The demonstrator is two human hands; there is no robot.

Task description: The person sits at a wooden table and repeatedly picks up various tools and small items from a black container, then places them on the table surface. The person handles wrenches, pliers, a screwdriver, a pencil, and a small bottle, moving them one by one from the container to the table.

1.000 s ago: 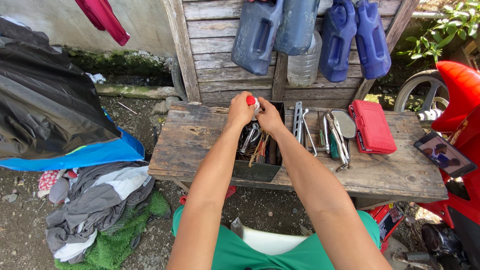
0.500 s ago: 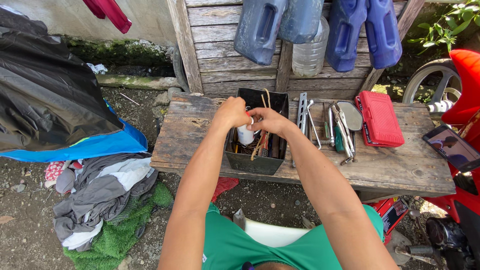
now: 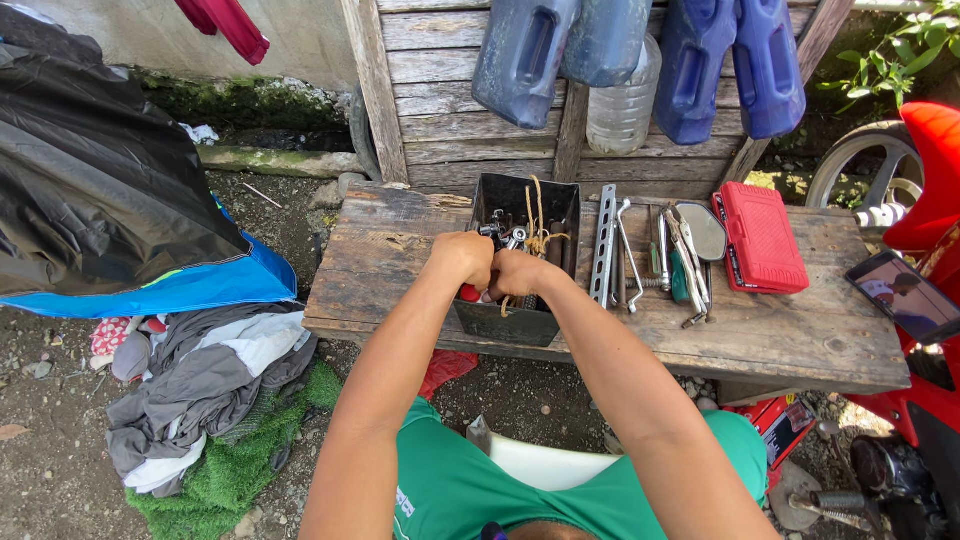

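Both my hands are clasped together over the front part of a dark metal tool box [image 3: 506,326] on a worn wooden bench [image 3: 800,330]. My left hand [image 3: 464,258] is closed on a small red-tipped object [image 3: 468,293], whose red end pokes out below the fist. My right hand [image 3: 520,274] is curled tight against the left and seems to grip the same object; its fingers are mostly hidden. The box holds several metal tools and a tangle of tan twine [image 3: 540,238].
To the right of the box lie a perforated metal strip [image 3: 603,245], wrenches and pliers [image 3: 680,270], a mirror [image 3: 706,230], a red case [image 3: 762,236] and a phone [image 3: 906,296]. Blue jugs [image 3: 520,55] hang on the plank wall. A red motorcycle [image 3: 930,180] stands right; clothes [image 3: 200,370] and a tarp [image 3: 110,200] lie left.
My hands have come down from above the box's far end to its front part, still together. The view has tilted so the bench sits lower in the picture.
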